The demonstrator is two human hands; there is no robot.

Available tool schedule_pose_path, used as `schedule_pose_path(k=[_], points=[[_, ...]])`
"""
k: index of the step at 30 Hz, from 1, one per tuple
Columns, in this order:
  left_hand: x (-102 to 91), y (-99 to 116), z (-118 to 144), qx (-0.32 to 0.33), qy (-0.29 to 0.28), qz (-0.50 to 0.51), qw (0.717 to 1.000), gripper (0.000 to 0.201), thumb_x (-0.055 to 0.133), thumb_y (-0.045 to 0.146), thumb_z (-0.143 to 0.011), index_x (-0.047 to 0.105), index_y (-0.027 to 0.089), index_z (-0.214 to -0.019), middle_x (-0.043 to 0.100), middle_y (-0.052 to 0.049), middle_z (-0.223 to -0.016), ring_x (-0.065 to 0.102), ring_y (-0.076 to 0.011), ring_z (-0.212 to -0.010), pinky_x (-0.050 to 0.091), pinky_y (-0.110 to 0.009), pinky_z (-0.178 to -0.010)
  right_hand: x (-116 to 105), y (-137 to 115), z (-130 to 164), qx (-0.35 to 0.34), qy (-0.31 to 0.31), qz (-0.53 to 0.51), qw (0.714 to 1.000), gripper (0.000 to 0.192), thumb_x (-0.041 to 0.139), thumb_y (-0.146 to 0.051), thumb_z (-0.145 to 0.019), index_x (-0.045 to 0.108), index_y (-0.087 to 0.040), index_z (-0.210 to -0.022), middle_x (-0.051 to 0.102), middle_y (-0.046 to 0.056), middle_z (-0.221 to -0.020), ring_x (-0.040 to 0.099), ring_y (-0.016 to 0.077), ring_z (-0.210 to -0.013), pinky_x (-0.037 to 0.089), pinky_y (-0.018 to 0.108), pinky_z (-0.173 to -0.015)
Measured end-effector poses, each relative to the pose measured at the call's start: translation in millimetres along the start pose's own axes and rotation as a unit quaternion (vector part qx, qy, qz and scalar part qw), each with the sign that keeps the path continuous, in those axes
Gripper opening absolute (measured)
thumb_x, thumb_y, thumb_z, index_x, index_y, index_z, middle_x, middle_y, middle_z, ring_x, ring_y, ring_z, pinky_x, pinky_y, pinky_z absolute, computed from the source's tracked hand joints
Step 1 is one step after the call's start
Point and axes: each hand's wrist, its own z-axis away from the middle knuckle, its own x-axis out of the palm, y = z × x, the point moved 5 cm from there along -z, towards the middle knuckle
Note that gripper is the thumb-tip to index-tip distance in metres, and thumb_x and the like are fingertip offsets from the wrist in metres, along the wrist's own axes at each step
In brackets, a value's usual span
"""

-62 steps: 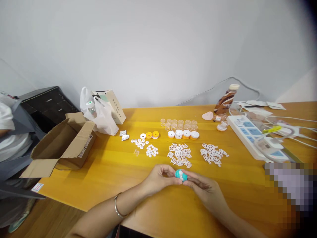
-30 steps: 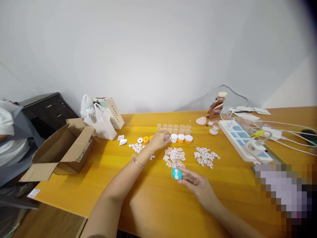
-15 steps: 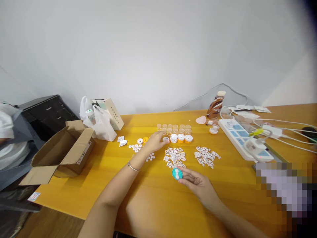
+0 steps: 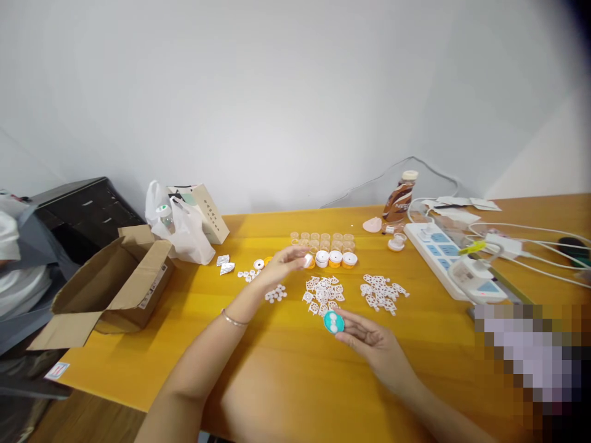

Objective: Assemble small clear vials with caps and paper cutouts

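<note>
My right hand [image 4: 369,338] pinches a teal round disc [image 4: 329,321] by its edge, its face with white round parts turned toward me. Over the middle of the table, my left hand [image 4: 282,266] closes thumb and fingers on a small white piece [image 4: 308,261]. Just beyond those fingertips stands a row of white and orange round cases [image 4: 335,258], with clear cups [image 4: 325,237] in rows behind. White openwork plastic parts [image 4: 323,292] lie in a pile between my hands. Small white knobs [image 4: 276,293] are gathered beneath my left wrist.
On the left sit an open cardboard box [image 4: 124,295], a plastic bag [image 4: 191,237] and foil pieces [image 4: 226,268]. More white parts [image 4: 381,292] lie to the right, near a power strip [image 4: 443,258] with cables. A brown bottle [image 4: 399,198] stands at the back.
My left hand has drawn back slightly from the row of round cases, and a small white piece now shows at its fingertips. My right hand keeps the teal disc, barely moved.
</note>
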Motion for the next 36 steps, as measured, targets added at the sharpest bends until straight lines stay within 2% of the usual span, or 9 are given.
schedule_pose_path(k=[1, 4, 6, 9, 12, 19, 27, 31, 36], points=[[2.2, 3, 12, -0.017, -0.03, 0.118, 0.992, 0.037, 0.047, 0.023, -0.086, 0.046, 0.015, -0.122, 0.057, -0.012, -0.116, 0.057, -0.0181, -0.103, 0.046, -0.03, -0.085, -1, -2, 0, -0.005, 0.005, 0.006, 1.0, 0.04, 0.075, -0.035, -0.061, 0.068, -0.026, -0.099, 0.073, 0.003, -0.088, 0.067, 0.0215, -0.084, 0.053, 0.037, -0.083], [13.5, 9, 48, -0.083, -0.086, 0.384, 0.915, 0.036, 0.053, 0.023, -0.084, 0.049, 0.018, -0.12, 0.057, -0.011, -0.116, 0.056, -0.0179, -0.105, 0.044, -0.028, -0.089, -3, -7, 0, -0.019, 0.009, 0.013, 1.0, 0.041, 0.075, -0.035, -0.062, 0.067, -0.026, -0.101, 0.073, 0.004, -0.089, 0.068, 0.0215, -0.082, 0.054, 0.037, -0.081], [20.7, 13, 66, -0.101, -0.089, 0.454, 0.881, 0.032, 0.056, 0.022, -0.082, 0.055, 0.017, -0.114, 0.058, -0.01, -0.115, 0.056, -0.0177, -0.105, 0.043, -0.027, -0.089, -3, -8, 0, -0.022, 0.008, 0.014, 1.0, 0.042, 0.074, -0.035, -0.062, 0.066, -0.025, -0.102, 0.073, 0.004, -0.09, 0.068, 0.0216, -0.082, 0.054, 0.037, -0.082], [29.5, 17, 79, -0.103, -0.088, 0.482, 0.865, 0.028, 0.06, 0.017, -0.079, 0.059, 0.017, -0.107, 0.059, -0.009, -0.113, 0.056, -0.0173, -0.105, 0.044, -0.027, -0.09, -2, -8, 0, -0.026, 0.008, 0.015, 1.0, 0.042, 0.074, -0.034, -0.062, 0.066, -0.025, -0.102, 0.073, 0.003, -0.09, 0.068, 0.0214, -0.083, 0.054, 0.037, -0.082], [36.0, 20, 81, -0.095, -0.097, 0.465, 0.875, 0.028, 0.063, 0.016, -0.076, 0.06, 0.017, -0.104, 0.06, -0.008, -0.11, 0.056, -0.0167, -0.102, 0.043, -0.03, -0.091, -2, -8, 0, -0.028, 0.006, 0.019, 0.999, 0.041, 0.074, -0.033, -0.063, 0.066, -0.025, -0.102, 0.073, 0.003, -0.089, 0.068, 0.021, -0.083, 0.053, 0.036, -0.083], [44.8, 25, 80, -0.051, -0.104, 0.352, 0.929, 0.029, 0.062, 0.022, -0.077, 0.06, 0.018, -0.106, 0.061, -0.008, -0.104, 0.058, -0.015, -0.094, 0.044, -0.03, -0.087, -1, -8, 2, -0.024, 0.004, 0.039, 0.999, 0.041, 0.072, -0.037, -0.064, 0.066, -0.025, -0.103, 0.073, 0.002, -0.088, 0.068, 0.0213, -0.083, 0.053, 0.037, -0.083], [46.3, 39, 87, 0.043, -0.05, 0.148, 0.987, 0.035, 0.056, 0.02, -0.081, 0.053, 0.021, -0.116, 0.055, -0.01, -0.115, 0.053, -0.0187, -0.105, 0.045, -0.034, -0.089, -1, -1, 1, -0.028, -0.013, 0.035, 0.999, 0.043, 0.071, -0.034, -0.066, 0.064, -0.026, -0.107, 0.072, 0.003, -0.093, 0.067, 0.0215, -0.085, 0.052, 0.038, -0.085], [47.6, 55, 94, 0.12, -0.043, 0.018, 0.992, 0.031, 0.054, 0.021, -0.082, 0.054, 0.019, -0.113, 0.058, -0.009, -0.112, 0.053, -0.0177, -0.103, 0.043, -0.033, -0.091, 0, 3, 3, -0.038, -0.02, 0.042, 0.998, 0.04, 0.07, -0.032, -0.068, 0.064, -0.025, -0.107, 0.071, 0.004, -0.096, 0.067, 0.0218, -0.086, 0.052, 0.039, -0.085], [49.8, 58, 96, 0.146, -0.041, -0.028, 0.988, 0.033, 0.053, 0.025, -0.083, 0.053, 0.019, -0.115, 0.059, -0.009, -0.109, 0.054, -0.0178, -0.101, 0.043, -0.033, -0.091, 3, 1, 5, -0.036, -0.014, 0.04, 0.998, 0.043, 0.068, -0.035, -0.069, 0.06, -0.026, -0.111, 0.071, 0.003, -0.094, 0.066, 0.0216, -0.088, 0.051, 0.04, -0.087]])
